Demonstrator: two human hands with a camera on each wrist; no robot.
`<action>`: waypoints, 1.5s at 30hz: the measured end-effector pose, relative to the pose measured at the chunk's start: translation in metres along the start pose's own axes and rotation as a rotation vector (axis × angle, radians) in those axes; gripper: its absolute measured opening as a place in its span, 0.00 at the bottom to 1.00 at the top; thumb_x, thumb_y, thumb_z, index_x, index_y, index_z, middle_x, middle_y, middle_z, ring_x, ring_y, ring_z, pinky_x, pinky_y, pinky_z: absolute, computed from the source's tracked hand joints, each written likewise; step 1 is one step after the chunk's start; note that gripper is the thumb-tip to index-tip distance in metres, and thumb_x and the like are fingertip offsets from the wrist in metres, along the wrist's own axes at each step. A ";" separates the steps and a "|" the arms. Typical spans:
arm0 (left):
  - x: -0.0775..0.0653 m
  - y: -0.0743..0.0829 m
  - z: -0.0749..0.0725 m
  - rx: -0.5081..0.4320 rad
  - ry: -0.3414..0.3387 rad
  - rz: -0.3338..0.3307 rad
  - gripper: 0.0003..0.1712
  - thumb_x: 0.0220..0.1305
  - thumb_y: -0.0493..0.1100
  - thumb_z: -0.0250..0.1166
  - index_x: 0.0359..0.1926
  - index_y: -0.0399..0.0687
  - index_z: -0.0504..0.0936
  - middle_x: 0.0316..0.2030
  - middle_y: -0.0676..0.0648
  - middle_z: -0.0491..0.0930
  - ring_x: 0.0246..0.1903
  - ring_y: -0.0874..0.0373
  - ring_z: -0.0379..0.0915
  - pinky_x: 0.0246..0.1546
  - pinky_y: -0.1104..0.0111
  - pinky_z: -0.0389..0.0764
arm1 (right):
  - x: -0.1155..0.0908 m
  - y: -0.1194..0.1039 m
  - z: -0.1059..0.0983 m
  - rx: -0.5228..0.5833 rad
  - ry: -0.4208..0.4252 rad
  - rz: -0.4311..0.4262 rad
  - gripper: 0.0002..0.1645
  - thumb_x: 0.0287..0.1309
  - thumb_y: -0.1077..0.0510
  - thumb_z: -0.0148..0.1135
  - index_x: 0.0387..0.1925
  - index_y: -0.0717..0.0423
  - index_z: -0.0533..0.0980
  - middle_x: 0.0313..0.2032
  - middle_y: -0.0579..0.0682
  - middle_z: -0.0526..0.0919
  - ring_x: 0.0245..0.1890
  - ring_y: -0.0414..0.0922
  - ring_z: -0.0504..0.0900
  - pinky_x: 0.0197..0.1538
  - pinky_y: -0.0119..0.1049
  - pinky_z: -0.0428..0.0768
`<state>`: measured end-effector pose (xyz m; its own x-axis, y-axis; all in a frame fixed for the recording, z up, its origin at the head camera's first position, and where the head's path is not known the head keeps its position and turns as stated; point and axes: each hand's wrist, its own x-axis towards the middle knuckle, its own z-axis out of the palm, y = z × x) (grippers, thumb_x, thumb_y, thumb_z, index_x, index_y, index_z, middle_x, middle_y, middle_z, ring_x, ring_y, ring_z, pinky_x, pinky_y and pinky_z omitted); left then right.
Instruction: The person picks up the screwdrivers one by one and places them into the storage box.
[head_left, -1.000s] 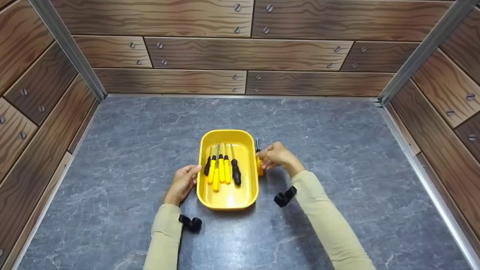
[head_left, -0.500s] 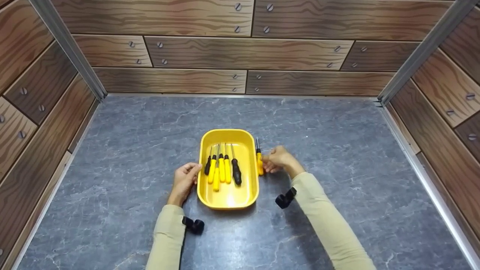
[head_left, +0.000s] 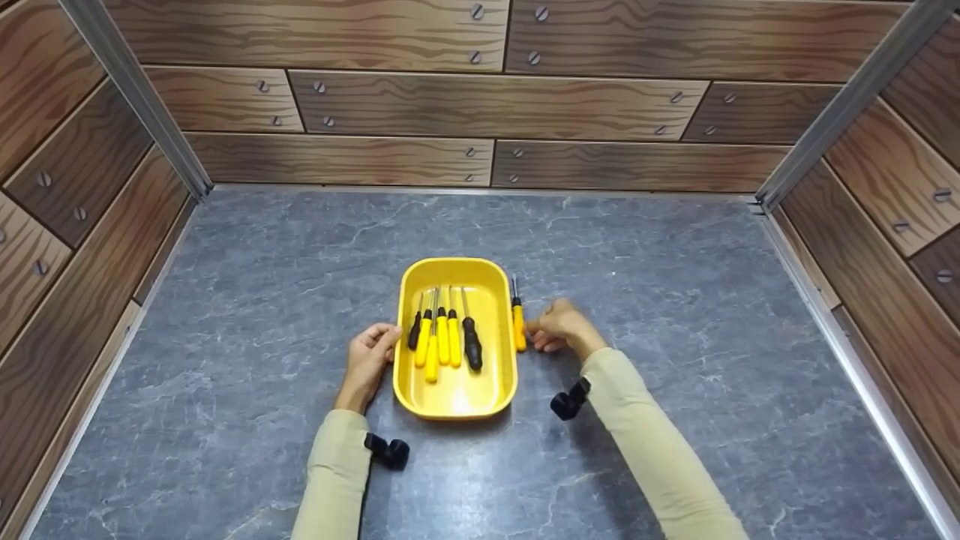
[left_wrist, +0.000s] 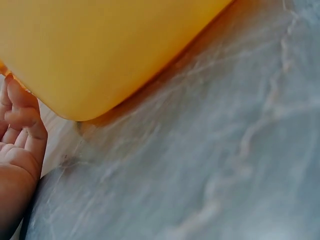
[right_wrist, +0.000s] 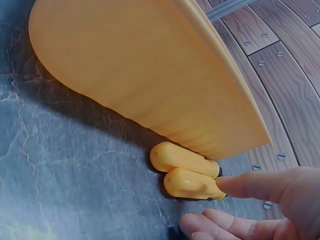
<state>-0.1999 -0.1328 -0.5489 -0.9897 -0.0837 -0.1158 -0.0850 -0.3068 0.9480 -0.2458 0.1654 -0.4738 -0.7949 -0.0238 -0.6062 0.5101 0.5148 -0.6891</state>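
Observation:
A yellow tray point(head_left: 491, 386) with rounded corners holds several screwdrivers point(head_left: 444, 337), some with yellow handles and some with black ones. At its left side, my left hand point(head_left: 367, 364) holds the rim, thumb on top and fingers curled against the outer wall. Two yellow-handled screwdrivers point(right_wrist: 192, 182) lie side by side on the table along the tray's right wall; from above, they overlap as one strip. My right hand point(head_left: 562, 326) is just right of them. In the right wrist view its thumb tip is right at the outer handle, while the other fingers are apart from it.
The grey marbled tabletop point(head_left: 300, 262) surrounds the tray. Wood-patterned walls point(head_left: 495, 105) stand at the back and both sides, with metal strips along their corners. A small black camera point(head_left: 570, 399) is worn on each wrist.
My right hand has drawn back slightly to the right and toward me, uncovering the screwdriver handles beside the tray. The left hand stays at the rim.

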 end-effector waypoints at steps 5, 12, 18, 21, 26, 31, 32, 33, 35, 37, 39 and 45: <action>0.000 0.001 -0.003 -0.008 -0.014 -0.026 0.09 0.61 0.33 0.59 0.26 0.49 0.80 0.19 0.57 0.73 0.17 0.68 0.64 0.21 0.79 0.71 | 0.002 0.001 0.004 0.012 0.011 0.009 0.12 0.54 0.63 0.63 0.22 0.56 0.68 0.10 0.43 0.76 0.10 0.34 0.74 0.18 0.25 0.76; 0.002 0.001 -0.006 -0.074 -0.057 -0.092 0.09 0.62 0.33 0.57 0.28 0.47 0.79 0.21 0.56 0.77 0.21 0.68 0.71 0.26 0.78 0.75 | 0.004 0.000 0.006 0.012 0.027 0.013 0.12 0.51 0.63 0.65 0.21 0.56 0.69 0.10 0.43 0.76 0.10 0.34 0.74 0.18 0.25 0.77; 0.003 0.002 -0.005 -0.074 -0.038 -0.110 0.06 0.62 0.33 0.58 0.30 0.44 0.80 0.23 0.54 0.78 0.23 0.67 0.73 0.28 0.77 0.77 | 0.003 0.000 0.008 0.021 0.035 0.014 0.14 0.51 0.63 0.66 0.20 0.55 0.68 0.10 0.43 0.76 0.10 0.34 0.74 0.18 0.26 0.77; 0.003 0.002 -0.005 -0.068 -0.033 -0.117 0.05 0.61 0.34 0.59 0.30 0.42 0.80 0.23 0.54 0.79 0.24 0.66 0.74 0.29 0.77 0.78 | 0.004 0.000 0.009 0.029 0.037 0.013 0.15 0.51 0.63 0.66 0.19 0.55 0.67 0.10 0.43 0.75 0.10 0.34 0.74 0.17 0.26 0.76; 0.005 0.003 -0.005 -0.072 -0.036 -0.141 0.04 0.62 0.34 0.59 0.31 0.41 0.79 0.23 0.53 0.78 0.24 0.66 0.74 0.29 0.77 0.78 | 0.005 0.001 0.009 0.037 0.038 0.018 0.14 0.51 0.62 0.65 0.21 0.56 0.68 0.10 0.43 0.75 0.10 0.34 0.74 0.17 0.25 0.76; 0.006 0.004 -0.006 -0.102 -0.053 -0.163 0.05 0.62 0.33 0.57 0.32 0.39 0.79 0.24 0.52 0.79 0.25 0.65 0.75 0.30 0.76 0.79 | 0.012 0.003 0.009 0.049 0.024 0.009 0.13 0.49 0.63 0.65 0.21 0.58 0.68 0.10 0.44 0.75 0.10 0.35 0.75 0.17 0.26 0.77; 0.006 0.004 -0.006 -0.105 -0.054 -0.166 0.05 0.62 0.32 0.57 0.32 0.39 0.79 0.24 0.52 0.79 0.25 0.65 0.75 0.31 0.76 0.79 | 0.012 0.003 0.010 0.051 0.028 0.010 0.13 0.50 0.63 0.65 0.20 0.58 0.68 0.09 0.44 0.75 0.10 0.35 0.75 0.17 0.26 0.77; 0.007 0.005 -0.006 -0.104 -0.057 -0.168 0.05 0.62 0.32 0.57 0.32 0.39 0.79 0.24 0.52 0.79 0.26 0.64 0.75 0.31 0.76 0.79 | 0.012 0.003 0.010 0.052 0.034 0.013 0.13 0.50 0.63 0.65 0.20 0.58 0.68 0.09 0.44 0.75 0.10 0.35 0.75 0.17 0.26 0.77; 0.007 0.005 -0.006 -0.100 -0.059 -0.171 0.05 0.62 0.32 0.57 0.32 0.39 0.79 0.24 0.52 0.79 0.26 0.64 0.75 0.31 0.76 0.79 | 0.012 0.003 0.010 0.062 0.041 0.015 0.13 0.50 0.63 0.65 0.20 0.58 0.68 0.09 0.44 0.75 0.09 0.35 0.74 0.17 0.26 0.78; 0.007 0.006 -0.006 -0.099 -0.058 -0.172 0.05 0.62 0.32 0.57 0.31 0.40 0.79 0.24 0.52 0.79 0.26 0.64 0.75 0.31 0.76 0.79 | 0.010 0.002 0.011 0.060 0.060 0.025 0.12 0.52 0.63 0.64 0.21 0.58 0.69 0.09 0.44 0.75 0.09 0.35 0.74 0.18 0.26 0.78; 0.007 0.006 -0.006 -0.102 -0.060 -0.171 0.06 0.62 0.32 0.57 0.30 0.41 0.79 0.24 0.52 0.79 0.25 0.65 0.75 0.31 0.76 0.79 | 0.009 0.001 0.011 0.071 0.060 0.022 0.13 0.52 0.64 0.64 0.20 0.57 0.69 0.09 0.43 0.75 0.09 0.34 0.74 0.18 0.26 0.78; 0.007 0.005 -0.008 -0.111 -0.069 -0.176 0.07 0.62 0.32 0.56 0.30 0.42 0.79 0.24 0.53 0.78 0.26 0.65 0.74 0.31 0.76 0.79 | 0.007 0.001 0.011 0.081 0.064 0.017 0.14 0.51 0.64 0.66 0.19 0.56 0.69 0.09 0.43 0.75 0.09 0.35 0.74 0.18 0.27 0.78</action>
<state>-0.2061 -0.1423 -0.5473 -0.9665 0.0442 -0.2529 -0.2481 -0.4138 0.8759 -0.2474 0.1564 -0.4831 -0.8038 0.0404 -0.5935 0.5467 0.4435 -0.7102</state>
